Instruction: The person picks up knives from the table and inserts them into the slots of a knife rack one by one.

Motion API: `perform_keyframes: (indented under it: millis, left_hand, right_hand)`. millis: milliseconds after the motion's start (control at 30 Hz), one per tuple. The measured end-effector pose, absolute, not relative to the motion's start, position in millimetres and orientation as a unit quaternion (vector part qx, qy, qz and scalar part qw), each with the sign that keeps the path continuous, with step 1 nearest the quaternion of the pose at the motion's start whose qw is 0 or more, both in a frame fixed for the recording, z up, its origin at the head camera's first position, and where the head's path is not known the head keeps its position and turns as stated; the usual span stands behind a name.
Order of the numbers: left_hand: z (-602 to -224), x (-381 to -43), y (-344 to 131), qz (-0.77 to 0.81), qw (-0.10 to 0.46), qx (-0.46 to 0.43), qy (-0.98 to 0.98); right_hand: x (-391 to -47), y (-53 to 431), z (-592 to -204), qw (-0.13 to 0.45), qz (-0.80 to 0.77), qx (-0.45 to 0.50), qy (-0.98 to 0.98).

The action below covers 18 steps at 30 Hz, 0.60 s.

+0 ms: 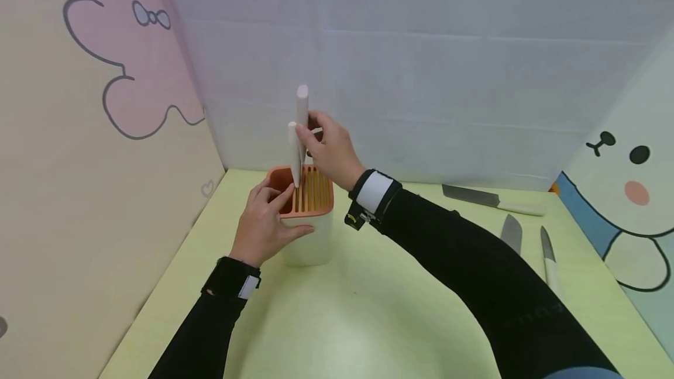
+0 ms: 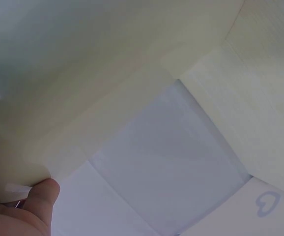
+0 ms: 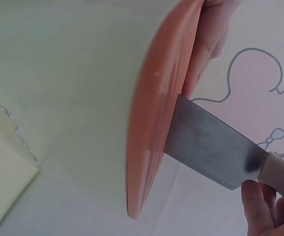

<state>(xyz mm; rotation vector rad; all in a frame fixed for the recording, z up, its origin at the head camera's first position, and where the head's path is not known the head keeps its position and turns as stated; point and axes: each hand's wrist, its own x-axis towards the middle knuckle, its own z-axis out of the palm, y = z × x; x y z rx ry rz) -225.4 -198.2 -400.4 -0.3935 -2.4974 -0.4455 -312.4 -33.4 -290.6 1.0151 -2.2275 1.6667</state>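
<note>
A cream knife block (image 1: pixel 310 244) with an orange slotted top (image 1: pixel 317 192) stands on the table. My left hand (image 1: pixel 263 221) grips its left side, fingers over the rim and thumb on the front wall. Above the slots, my right hand (image 1: pixel 334 148) holds a broad-bladed kitchen knife by its white handle (image 1: pixel 302 101). In the right wrist view its blade (image 3: pixel 211 142) points into the orange top, with part of the metal still outside. Close by, a second white handle (image 1: pixel 293 151) stands upright at the left slots; its blade is hidden.
On the right lie a knife with a dark wide blade (image 1: pixel 471 195), another broad blade (image 1: pixel 511 233) partly behind my right sleeve, and a small pointed knife (image 1: pixel 549 256). A pale wall (image 1: pixel 411 86) rises behind the table, and a side panel (image 1: pixel 131 192) borders its left.
</note>
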Motion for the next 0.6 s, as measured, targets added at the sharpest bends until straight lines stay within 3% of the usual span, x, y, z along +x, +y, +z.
perform_keyframes:
  millis: [600]
  left_hand:
    - [-399.8, -223.1, -199.4, -0.171, 0.289, -0.149, -0.930]
  right_hand:
    - [-306.6, -29.5, -312.6, 0.087, 0.529, 0.343, -0.771]
